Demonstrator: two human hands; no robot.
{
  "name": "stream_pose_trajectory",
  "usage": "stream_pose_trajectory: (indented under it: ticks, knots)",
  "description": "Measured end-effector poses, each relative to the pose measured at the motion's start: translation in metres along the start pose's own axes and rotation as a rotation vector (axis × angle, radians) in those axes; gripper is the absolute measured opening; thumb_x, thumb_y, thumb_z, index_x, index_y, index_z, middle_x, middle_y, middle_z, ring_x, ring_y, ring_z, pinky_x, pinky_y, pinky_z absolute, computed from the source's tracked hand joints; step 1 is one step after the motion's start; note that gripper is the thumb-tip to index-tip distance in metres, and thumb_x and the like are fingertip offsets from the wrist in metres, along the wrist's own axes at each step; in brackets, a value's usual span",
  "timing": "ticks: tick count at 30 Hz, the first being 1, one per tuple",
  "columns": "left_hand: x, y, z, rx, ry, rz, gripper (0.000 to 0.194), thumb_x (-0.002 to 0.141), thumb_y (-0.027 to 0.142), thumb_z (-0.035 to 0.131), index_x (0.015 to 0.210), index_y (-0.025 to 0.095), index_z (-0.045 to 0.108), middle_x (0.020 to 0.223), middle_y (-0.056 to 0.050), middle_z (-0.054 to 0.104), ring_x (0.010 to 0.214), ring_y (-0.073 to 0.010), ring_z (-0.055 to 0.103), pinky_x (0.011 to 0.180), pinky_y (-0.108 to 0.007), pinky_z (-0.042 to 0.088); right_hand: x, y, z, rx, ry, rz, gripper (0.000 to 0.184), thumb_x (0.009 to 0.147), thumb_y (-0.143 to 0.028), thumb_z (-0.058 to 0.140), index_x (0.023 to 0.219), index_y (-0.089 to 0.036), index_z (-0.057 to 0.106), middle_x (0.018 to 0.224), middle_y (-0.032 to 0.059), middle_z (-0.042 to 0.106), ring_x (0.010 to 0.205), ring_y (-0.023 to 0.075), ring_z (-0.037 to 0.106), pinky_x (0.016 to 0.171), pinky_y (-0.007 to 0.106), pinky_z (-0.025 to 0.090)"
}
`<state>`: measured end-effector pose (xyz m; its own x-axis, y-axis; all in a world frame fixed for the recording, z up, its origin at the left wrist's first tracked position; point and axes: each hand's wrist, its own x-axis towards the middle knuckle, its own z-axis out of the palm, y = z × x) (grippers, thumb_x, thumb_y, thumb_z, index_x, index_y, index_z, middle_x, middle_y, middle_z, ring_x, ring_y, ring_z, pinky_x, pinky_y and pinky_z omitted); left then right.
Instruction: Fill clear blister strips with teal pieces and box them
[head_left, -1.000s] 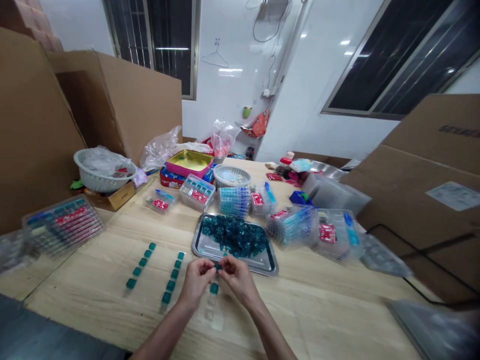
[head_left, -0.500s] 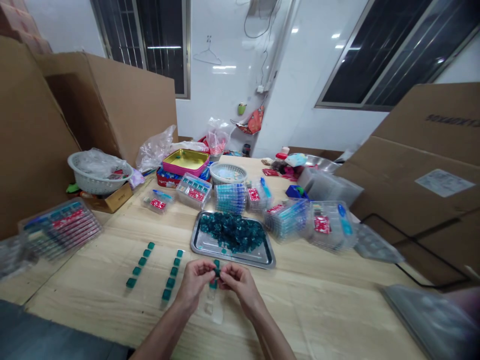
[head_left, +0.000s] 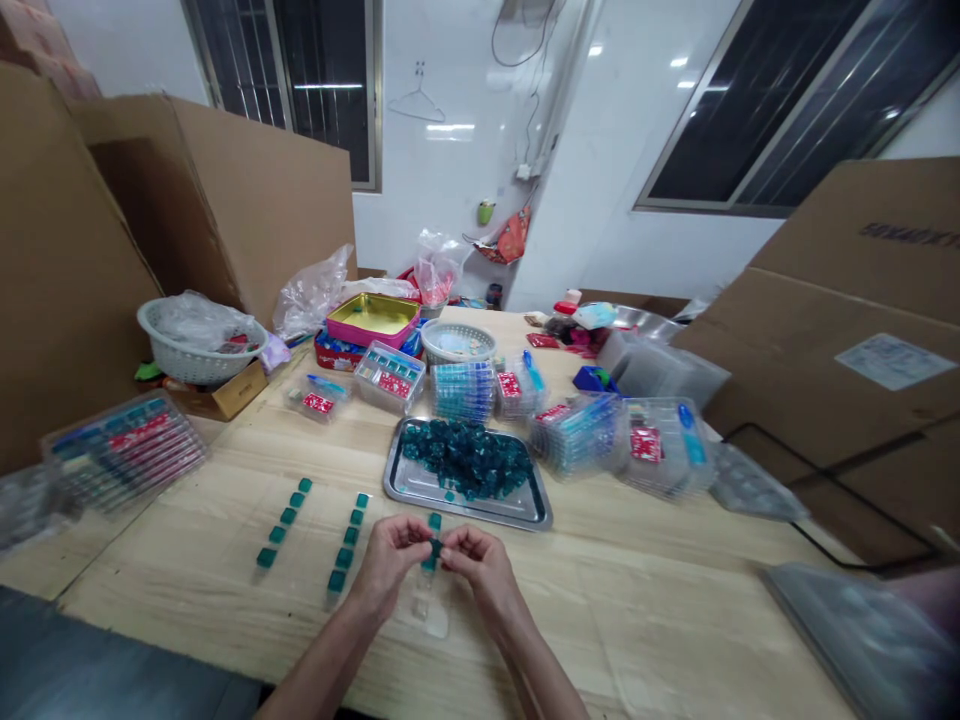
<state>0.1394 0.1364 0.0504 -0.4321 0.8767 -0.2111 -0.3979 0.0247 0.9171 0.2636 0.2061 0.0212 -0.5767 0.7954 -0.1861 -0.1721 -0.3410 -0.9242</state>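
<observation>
My left hand (head_left: 390, 562) and my right hand (head_left: 475, 562) meet over a clear plastic strip tray (head_left: 429, 610) lying on the wooden table (head_left: 637, 620). Both pinch a small teal piece (head_left: 436, 547) between their fingertips. The strip tray has teal pieces in its far cells and bare cells near me. Just beyond my hands a metal tray (head_left: 517, 510) holds a heap of teal pieces (head_left: 469, 458). Two filled strips (head_left: 283, 522) (head_left: 346, 545) lie to the left of my hands.
Stacks of filled clear packs (head_left: 124, 450) (head_left: 585, 432) stand left and right of the metal tray. A white basket (head_left: 196, 345), a pink tin (head_left: 373, 320) and bags sit at the back. Large cardboard boxes (head_left: 847, 350) flank the table on both sides.
My hands stay pinched together over the strip tray and shift slightly toward me. The view has swung a little; nothing else on the table moved.
</observation>
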Motion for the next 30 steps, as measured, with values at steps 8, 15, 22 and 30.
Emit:
stream_pose_trajectory:
  ticks: [8,15,22,30]
  knots:
    - [-0.001,-0.003,0.001,-0.159,-0.027,-0.070,0.022,0.045,0.007,0.071,0.066,0.012,0.066,0.062,0.000,0.063,0.060,-0.0097,0.054,0.059,-0.020,0.040,-0.001,0.005,0.003,0.149,-0.019,0.003,0.027,0.049,-0.022,0.083,0.065,-0.017,0.062,0.058,-0.0046,0.060,0.053,0.0082,0.053,0.052,0.018,0.042]
    - [-0.004,-0.001,0.002,-0.118,-0.081,-0.117,0.019,0.045,0.012,0.074,0.063,0.012,0.065,0.058,0.000,0.061,0.055,-0.0092,0.050,0.054,-0.021,0.036,-0.010,-0.004,0.007,0.296,-0.127,0.159,0.029,0.051,-0.018,0.082,0.075,-0.015,0.065,0.068,-0.0016,0.064,0.056,0.0090,0.058,0.056,0.021,0.047]
    - [-0.003,-0.003,-0.006,0.010,-0.066,-0.086,0.013,0.046,0.011,0.071,0.055,0.012,0.062,0.055,0.001,0.058,0.055,-0.0089,0.049,0.056,-0.021,0.034,-0.012,-0.006,0.005,0.261,-0.169,0.168,0.029,0.049,-0.017,0.082,0.069,-0.017,0.061,0.064,-0.0042,0.059,0.051,0.0062,0.051,0.049,0.017,0.041]
    - [-0.004,-0.010,-0.015,0.202,-0.097,-0.052,0.011,0.052,0.011,0.060,0.063,0.014,0.058,0.048,0.005,0.052,0.045,-0.0073,0.042,0.047,-0.019,0.028,-0.011,-0.001,-0.002,-0.021,-0.151,0.117,0.030,0.056,-0.033,0.080,0.069,-0.015,0.060,0.056,-0.0027,0.060,0.047,0.0084,0.051,0.049,0.020,0.040]
